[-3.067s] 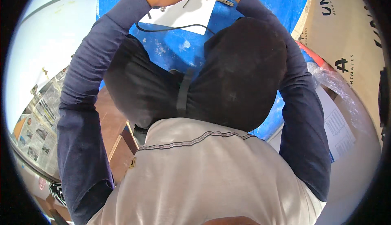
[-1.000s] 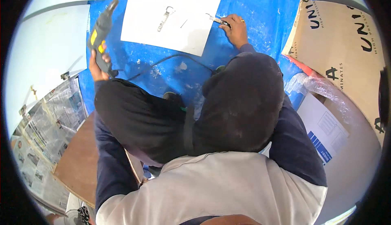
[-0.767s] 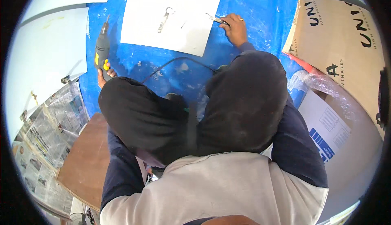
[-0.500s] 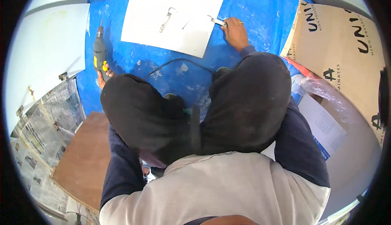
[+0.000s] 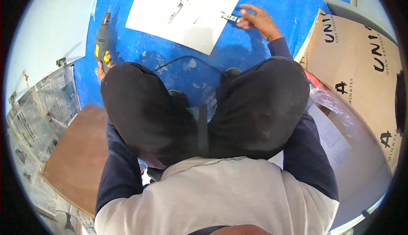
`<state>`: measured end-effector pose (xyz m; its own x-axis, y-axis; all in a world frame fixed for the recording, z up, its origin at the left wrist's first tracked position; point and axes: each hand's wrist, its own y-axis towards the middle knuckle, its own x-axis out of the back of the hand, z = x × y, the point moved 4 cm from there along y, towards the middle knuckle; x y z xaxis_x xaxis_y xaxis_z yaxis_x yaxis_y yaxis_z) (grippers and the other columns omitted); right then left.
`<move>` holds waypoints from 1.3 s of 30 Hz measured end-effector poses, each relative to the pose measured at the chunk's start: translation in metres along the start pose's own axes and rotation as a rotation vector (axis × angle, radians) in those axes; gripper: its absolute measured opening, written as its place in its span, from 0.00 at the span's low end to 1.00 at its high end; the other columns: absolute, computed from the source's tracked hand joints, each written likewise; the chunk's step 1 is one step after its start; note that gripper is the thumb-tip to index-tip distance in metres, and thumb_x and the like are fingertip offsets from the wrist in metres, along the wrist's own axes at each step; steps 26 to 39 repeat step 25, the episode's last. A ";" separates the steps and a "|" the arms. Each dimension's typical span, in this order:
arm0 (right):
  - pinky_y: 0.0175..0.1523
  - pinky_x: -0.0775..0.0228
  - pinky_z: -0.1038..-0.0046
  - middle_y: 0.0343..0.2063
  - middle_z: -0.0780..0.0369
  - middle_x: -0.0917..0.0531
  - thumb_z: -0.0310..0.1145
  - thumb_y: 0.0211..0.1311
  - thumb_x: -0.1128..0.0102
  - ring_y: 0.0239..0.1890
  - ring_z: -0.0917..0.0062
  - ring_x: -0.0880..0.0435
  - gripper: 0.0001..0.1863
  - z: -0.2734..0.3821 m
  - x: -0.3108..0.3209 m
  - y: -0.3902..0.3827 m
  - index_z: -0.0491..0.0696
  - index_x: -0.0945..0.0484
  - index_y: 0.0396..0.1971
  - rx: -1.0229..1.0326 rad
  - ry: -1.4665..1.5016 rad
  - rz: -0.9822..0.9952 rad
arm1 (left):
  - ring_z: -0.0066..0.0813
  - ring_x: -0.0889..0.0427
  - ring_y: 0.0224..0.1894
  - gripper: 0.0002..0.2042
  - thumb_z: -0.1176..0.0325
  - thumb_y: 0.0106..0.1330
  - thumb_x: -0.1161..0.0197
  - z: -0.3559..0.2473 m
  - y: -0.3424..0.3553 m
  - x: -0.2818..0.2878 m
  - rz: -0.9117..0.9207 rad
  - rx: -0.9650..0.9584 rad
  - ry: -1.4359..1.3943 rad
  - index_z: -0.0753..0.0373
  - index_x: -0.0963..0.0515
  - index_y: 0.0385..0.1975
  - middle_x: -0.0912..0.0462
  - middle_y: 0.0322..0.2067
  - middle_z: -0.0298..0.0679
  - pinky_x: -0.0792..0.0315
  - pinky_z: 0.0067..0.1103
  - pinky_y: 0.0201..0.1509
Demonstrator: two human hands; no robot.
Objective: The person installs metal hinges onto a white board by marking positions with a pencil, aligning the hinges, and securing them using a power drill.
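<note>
My left hand (image 5: 105, 65) is closed round the handle of a grey power drill (image 5: 103, 41) with a yellow trigger area, its bit pointing away from me. My right hand (image 5: 260, 21) has its fingers spread and partly bent. Its fingertips are close to one end of a metal cabinet hinge (image 5: 230, 17), which lies across the right edge of a white board (image 5: 170, 37); whether they touch it is hard to tell. Farther left on the board lies a second metal hinge (image 5: 177, 11), with a small screw (image 5: 196, 20) beside it.
A dark cord (image 5: 187, 57) runs over the blue floor covering (image 5: 148, 58) in front of my knees. Pale panels (image 5: 59, 31) stand on the left, above newspaper sheets (image 5: 46, 103) and a brown board (image 5: 80, 154). Cardboard (image 5: 357, 56) and plastic wrap (image 5: 333, 105) are on the right.
My right hand has loosened from the hinge and its fingers have spread; the hinge stays in place at the board's edge. My left hand still grips the drill. The view has shifted slightly.
</note>
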<state>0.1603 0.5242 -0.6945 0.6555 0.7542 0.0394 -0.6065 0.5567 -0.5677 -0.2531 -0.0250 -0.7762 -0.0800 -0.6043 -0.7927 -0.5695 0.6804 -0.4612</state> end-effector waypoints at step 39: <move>0.76 0.50 0.40 0.74 0.33 0.47 0.45 0.46 0.20 0.75 0.41 0.42 0.60 -0.137 0.078 -0.017 0.45 0.47 0.77 0.401 -1.384 -0.742 | 0.19 0.28 0.27 0.29 0.49 0.80 0.53 0.053 -0.013 0.031 -0.298 -0.287 0.117 0.64 0.37 0.72 0.16 0.50 0.41 0.31 0.19 0.31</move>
